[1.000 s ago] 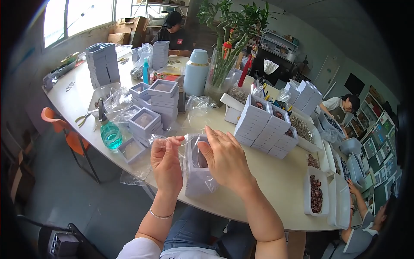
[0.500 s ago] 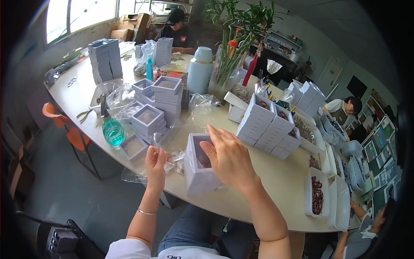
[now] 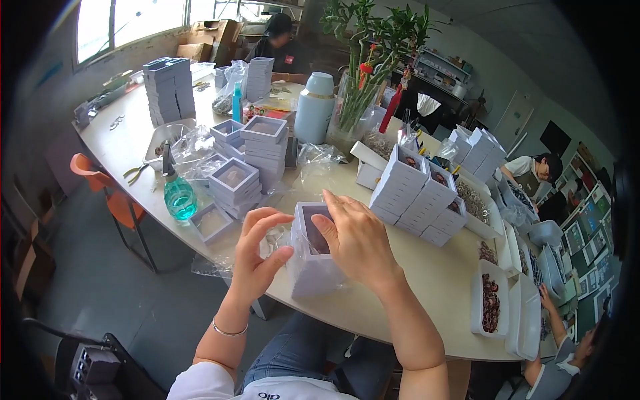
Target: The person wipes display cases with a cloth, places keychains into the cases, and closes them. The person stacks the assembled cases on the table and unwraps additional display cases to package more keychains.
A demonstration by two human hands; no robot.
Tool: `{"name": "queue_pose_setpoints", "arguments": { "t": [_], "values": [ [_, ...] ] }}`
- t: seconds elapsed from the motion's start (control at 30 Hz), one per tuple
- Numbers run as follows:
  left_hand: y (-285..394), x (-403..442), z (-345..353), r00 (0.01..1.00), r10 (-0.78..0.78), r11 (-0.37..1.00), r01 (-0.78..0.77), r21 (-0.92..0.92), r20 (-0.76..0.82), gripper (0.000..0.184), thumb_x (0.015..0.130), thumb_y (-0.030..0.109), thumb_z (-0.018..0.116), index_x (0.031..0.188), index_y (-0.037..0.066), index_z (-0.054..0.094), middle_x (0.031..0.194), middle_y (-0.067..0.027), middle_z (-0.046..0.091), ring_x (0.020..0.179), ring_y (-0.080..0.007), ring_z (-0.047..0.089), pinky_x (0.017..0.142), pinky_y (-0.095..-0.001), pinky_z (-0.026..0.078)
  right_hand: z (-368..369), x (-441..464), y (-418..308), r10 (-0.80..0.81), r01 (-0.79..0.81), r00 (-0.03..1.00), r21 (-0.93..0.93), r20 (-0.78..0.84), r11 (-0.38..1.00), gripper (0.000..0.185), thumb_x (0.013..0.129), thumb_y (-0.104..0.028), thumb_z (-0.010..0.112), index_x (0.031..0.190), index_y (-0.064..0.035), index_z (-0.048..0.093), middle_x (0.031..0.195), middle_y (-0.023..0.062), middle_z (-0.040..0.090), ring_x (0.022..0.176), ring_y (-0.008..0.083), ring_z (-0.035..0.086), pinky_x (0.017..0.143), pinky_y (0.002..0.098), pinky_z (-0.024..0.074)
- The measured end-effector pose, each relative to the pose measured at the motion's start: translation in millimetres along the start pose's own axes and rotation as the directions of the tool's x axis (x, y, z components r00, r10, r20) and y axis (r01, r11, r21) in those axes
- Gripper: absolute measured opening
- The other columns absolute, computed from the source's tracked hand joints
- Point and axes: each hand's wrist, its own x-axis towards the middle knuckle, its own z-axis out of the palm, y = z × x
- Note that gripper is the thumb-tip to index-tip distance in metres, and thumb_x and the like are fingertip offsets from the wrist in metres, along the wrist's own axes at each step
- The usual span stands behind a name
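The right part of the tall white box (image 3: 312,277), which stands at the table's near edge, is hidden by the right hand (image 3: 363,240). Its interior is only dimly seen — a shaded hollow behind the pale rim — and whether one box or several are stacked there cannot be told. The right fingers are held straight, the thumb parted, laid over the top and right side; the palm's contact is concealed. The left hand (image 3: 259,257) is held just left of the box, fingers curved and spread from the thumb; whether the box or the bunched clear film (image 3: 275,240) is touched cannot be made out.

The cream table (image 3: 413,293) is crowded with stacked white frames (image 3: 265,157) farther left, a spray bottle (image 3: 179,197), a pale blue flask (image 3: 315,113) and a vase of green stalks (image 3: 348,110). On the right, more white boxes (image 3: 400,190) and a white tray (image 3: 476,303) of dark reddish pieces are seen.

An orange chair (image 3: 125,203) is placed on the left over grey floor (image 3: 150,313). Far left, a window (image 3: 130,27) is washed out by glare. A person (image 3: 560,370) near right is cut off by the dark lens border.
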Motion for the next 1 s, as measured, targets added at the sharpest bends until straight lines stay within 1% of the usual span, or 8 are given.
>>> {"name": "queue_pose_setpoints", "arguments": {
  "t": [0.03,0.27,0.37,0.5,0.6,0.77,0.9,1.0],
  "values": [
    [5.3,4.0,1.4,0.992,0.022,1.0,-0.021,-0.013,0.125,0.021,0.087,0.015,0.069,0.101,0.002,0.06,0.108,-0.0072,0.052,0.097,-0.0182,0.052,0.087,-0.0316,0.041,0.3,0.5,0.4,-0.009,0.009,1.0,-0.008,-0.008,1.0,0.055,0.098,-0.038,0.047,0.119,0.0126,0.055,0.107,0.0255,0.064,0.104,0.0373,0.061,0.093,0.0417,0.0463],
    [13.4,-30.8,9.5,0.997,0.019,0.985,-0.007,-0.171,0.07,0.012,0.078,0.011,0.074,0.084,0.006,0.064,0.078,-0.0043,0.06,0.085,-0.0211,0.055,0.077,-0.0328,0.042,-2.7,1.1,0.4,-0.005,0.005,1.0,0.023,-0.007,1.0,0.056,0.098,-0.038,0.047,0.119,0.0129,0.056,0.105,0.0245,0.065,0.102,0.0363,0.062,0.092,0.0418,0.0466],
    [2.7,-64.3,-9.1,0.91,0.091,0.967,-0.178,0.182,0.405,0.012,0.076,0.009,0.073,0.081,0.007,0.063,0.074,-0.0045,0.06,0.08,-0.0243,0.055,0.075,-0.034,0.043,0.6,0.4,3.2,-0.013,0.013,1.0,-0.007,-0.004,1.0,0.056,0.098,-0.038,0.047,0.119,0.013,0.056,0.106,0.0247,0.065,0.102,0.0361,0.062,0.092,0.0417,0.0464],
    [-31.8,-97.6,-22.5,0.932,-0.193,0.856,0.007,0.517,0.307,0.017,0.073,0.009,0.075,0.082,0.005,0.062,0.075,-0.0055,0.061,0.081,-0.0271,0.056,0.077,-0.037,0.043,0.6,1.7,-1.2,-0.01,0.01,1.0,0.024,0.001,1.0,0.056,0.098,-0.039,0.045,0.119,0.0128,0.056,0.106,0.025,0.065,0.104,0.0362,0.061,0.094,0.0416,0.0456],
    [-29.3,-100.2,-17.1,0.956,-0.227,0.918,0.148,0.367,0.184,0.043,0.069,0.014,0.081,0.104,0.004,0.058,0.095,-0.0097,0.062,0.097,-0.0293,0.056,0.085,-0.0398,0.044,-0.3,-0.6,-0.6,0.009,-0.01,1.0,0.025,0.018,1.0,0.057,0.099,-0.04,0.045,0.12,0.0121,0.055,0.11,0.0261,0.063,0.108,0.0373,0.059,0.097,0.0422,0.0438],
    [-29.5,-80.4,11.7,0.955,-0.203,0.955,0.145,0.259,0.217,0.107,0.06,0.026,0.09,0.14,0.002,0.023,0.137,-0.0224,0.036,0.126,-0.0387,0.04,0.102,-0.0443,0.038,-4.9,-4.7,6.9,0.017,-0.007,0.999,0.204,-0.049,0.979,0.068,0.098,-0.049,0.043,0.136,0.0069,0.042,0.136,0.0268,0.047,0.131,0.0344,0.044,0.108,0.0462,0.0315],
    [-40.4,-86.7,30.6,0.95,-0.235,0.949,0.179,0.258,0.205,0.115,0.065,0.018,0.087,0.146,0.0,0.009,0.145,-0.0279,0.026,0.133,-0.0435,0.034,0.108,-0.0467,0.033,17.9,-52.7,36.3,0.427,-0.277,0.903,0.821,0.045,0.499,0.073,0.098,-0.057,0.03,0.147,-0.0023,0.025,0.151,0.015,0.028,0.141,0.0252,0.025,0.115,0.0455,0.0183],
    [-46.8,-93.9,43.9,0.941,-0.253,0.959,0.213,0.187,0.224,0.112,0.068,0.01,0.084,0.147,0.0,0.006,0.145,-0.0291,0.025,0.133,-0.0442,0.033,0.109,-0.0465,0.032,58.4,-94.9,30.9,0.538,-0.445,0.729,0.89,0.424,-0.098,0.072,0.099,-0.058,0.025,0.15,-0.0077,0.019,0.154,0.009,0.025,0.143,0.0228,0.021,0.116,0.0441,0.0169]
  ]
}}
